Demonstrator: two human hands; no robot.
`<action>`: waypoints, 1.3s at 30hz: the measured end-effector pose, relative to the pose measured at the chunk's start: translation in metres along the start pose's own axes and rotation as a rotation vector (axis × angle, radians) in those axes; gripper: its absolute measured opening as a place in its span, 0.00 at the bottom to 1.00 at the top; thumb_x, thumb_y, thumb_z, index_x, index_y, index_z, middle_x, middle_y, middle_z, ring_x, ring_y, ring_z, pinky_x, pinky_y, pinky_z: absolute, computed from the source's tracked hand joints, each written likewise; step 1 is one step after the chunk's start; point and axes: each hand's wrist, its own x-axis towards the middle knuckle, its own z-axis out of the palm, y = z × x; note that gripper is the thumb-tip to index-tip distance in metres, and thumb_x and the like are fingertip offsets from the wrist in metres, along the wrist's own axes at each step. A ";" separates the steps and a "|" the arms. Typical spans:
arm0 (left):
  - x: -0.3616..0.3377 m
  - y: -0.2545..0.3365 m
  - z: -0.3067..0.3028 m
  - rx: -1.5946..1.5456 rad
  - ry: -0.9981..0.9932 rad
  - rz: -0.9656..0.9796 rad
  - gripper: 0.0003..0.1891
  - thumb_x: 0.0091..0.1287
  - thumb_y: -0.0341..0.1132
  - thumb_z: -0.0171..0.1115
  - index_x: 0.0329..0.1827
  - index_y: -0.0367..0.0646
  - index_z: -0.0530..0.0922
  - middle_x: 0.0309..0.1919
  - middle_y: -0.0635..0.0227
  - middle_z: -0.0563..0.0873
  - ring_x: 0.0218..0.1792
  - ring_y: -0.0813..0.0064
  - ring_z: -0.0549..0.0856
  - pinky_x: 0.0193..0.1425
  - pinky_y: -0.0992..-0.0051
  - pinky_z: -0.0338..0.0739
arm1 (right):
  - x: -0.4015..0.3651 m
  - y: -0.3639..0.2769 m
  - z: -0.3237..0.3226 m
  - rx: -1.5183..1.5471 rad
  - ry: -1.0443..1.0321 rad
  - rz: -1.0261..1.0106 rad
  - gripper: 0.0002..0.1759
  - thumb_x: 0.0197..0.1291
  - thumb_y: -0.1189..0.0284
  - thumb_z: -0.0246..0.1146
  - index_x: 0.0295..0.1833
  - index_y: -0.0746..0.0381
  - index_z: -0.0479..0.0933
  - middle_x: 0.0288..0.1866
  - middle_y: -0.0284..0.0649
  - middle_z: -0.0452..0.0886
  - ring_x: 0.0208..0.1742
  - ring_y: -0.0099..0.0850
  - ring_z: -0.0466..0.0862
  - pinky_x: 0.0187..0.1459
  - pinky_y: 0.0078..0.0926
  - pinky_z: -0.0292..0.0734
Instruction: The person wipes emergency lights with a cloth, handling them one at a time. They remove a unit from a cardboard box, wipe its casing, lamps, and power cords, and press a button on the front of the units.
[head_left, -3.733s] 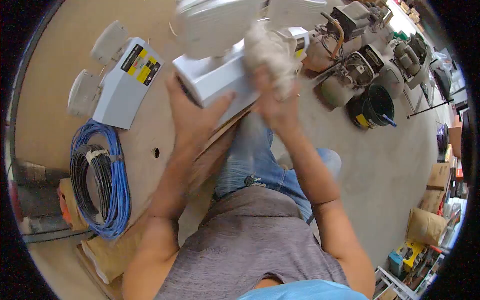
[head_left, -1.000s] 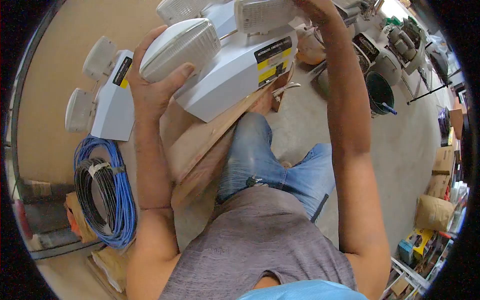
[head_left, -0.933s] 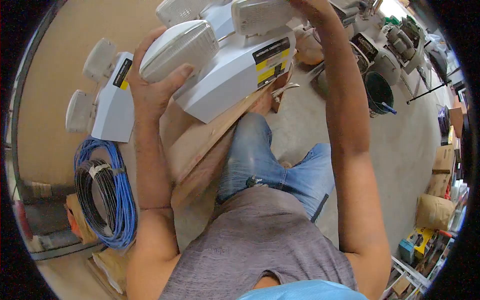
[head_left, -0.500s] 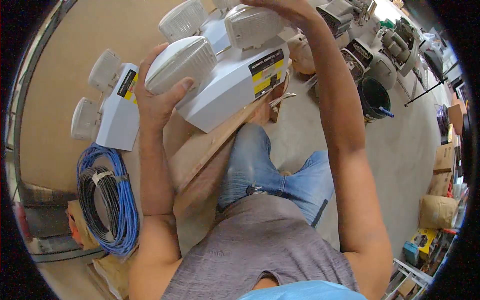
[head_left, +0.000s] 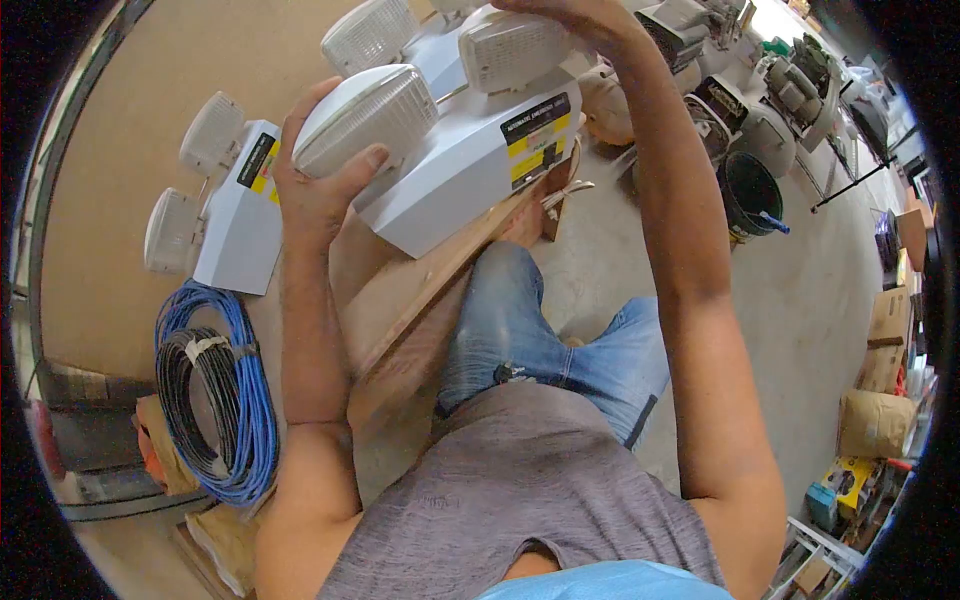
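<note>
A white twin-head emergency light [head_left: 440,185] with a black and yellow label rests at an angle on a wooden bench [head_left: 420,315]. My left hand [head_left: 318,200] is wrapped round its left lamp head [head_left: 365,120], thumb along the near side. Over the right lamp head [head_left: 515,50] lies my right hand [head_left: 585,20], gripping it from above; its fingertips are partly cut off by the frame's top edge. Behind it sits another emergency light [head_left: 370,38], partly hidden. A third emergency light [head_left: 240,225] stands to the left of my left hand.
Coiled blue cable [head_left: 255,400] and black cable [head_left: 205,400] lie at the left. Loose white wires [head_left: 565,195] stick out by the bench end. A black bucket [head_left: 750,195] and old motor-like machines [head_left: 735,110] stand on the floor at the right, near cardboard boxes [head_left: 887,320].
The view has shifted very slightly. Both hands keep their hold on the lamp heads, and the emergency light stays in nearly the same position.
</note>
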 end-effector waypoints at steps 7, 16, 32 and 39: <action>-0.001 -0.010 -0.003 -0.047 -0.027 -0.022 0.40 0.48 0.35 0.78 0.67 0.42 0.72 0.58 0.62 0.80 0.56 0.69 0.82 0.62 0.68 0.78 | 0.010 0.025 0.006 0.136 0.063 -0.076 0.28 0.59 0.55 0.70 0.56 0.66 0.81 0.48 0.42 0.85 0.50 0.31 0.82 0.55 0.30 0.76; -0.039 -0.080 -0.028 -0.260 0.035 -0.034 0.53 0.48 0.65 0.76 0.71 0.38 0.66 0.63 0.58 0.76 0.63 0.64 0.76 0.67 0.63 0.71 | -0.050 0.072 0.017 0.595 0.748 0.298 0.29 0.72 0.51 0.54 0.60 0.68 0.76 0.56 0.41 0.80 0.53 0.30 0.79 0.55 0.29 0.73; -0.051 -0.037 0.012 0.348 0.045 -0.179 0.37 0.43 0.40 0.83 0.58 0.36 0.78 0.56 0.54 0.81 0.58 0.60 0.79 0.66 0.65 0.70 | -0.116 0.056 0.072 -0.355 0.539 -0.260 0.14 0.61 0.70 0.64 0.50 0.65 0.82 0.52 0.47 0.81 0.54 0.46 0.81 0.57 0.38 0.75; -0.040 -0.060 0.004 0.263 -0.003 -0.105 0.31 0.48 0.37 0.80 0.55 0.33 0.79 0.50 0.56 0.85 0.52 0.63 0.82 0.62 0.67 0.73 | -0.176 0.031 0.194 -0.445 0.422 -0.515 0.13 0.48 0.71 0.69 0.42 0.55 0.81 0.41 0.37 0.80 0.42 0.38 0.84 0.38 0.38 0.79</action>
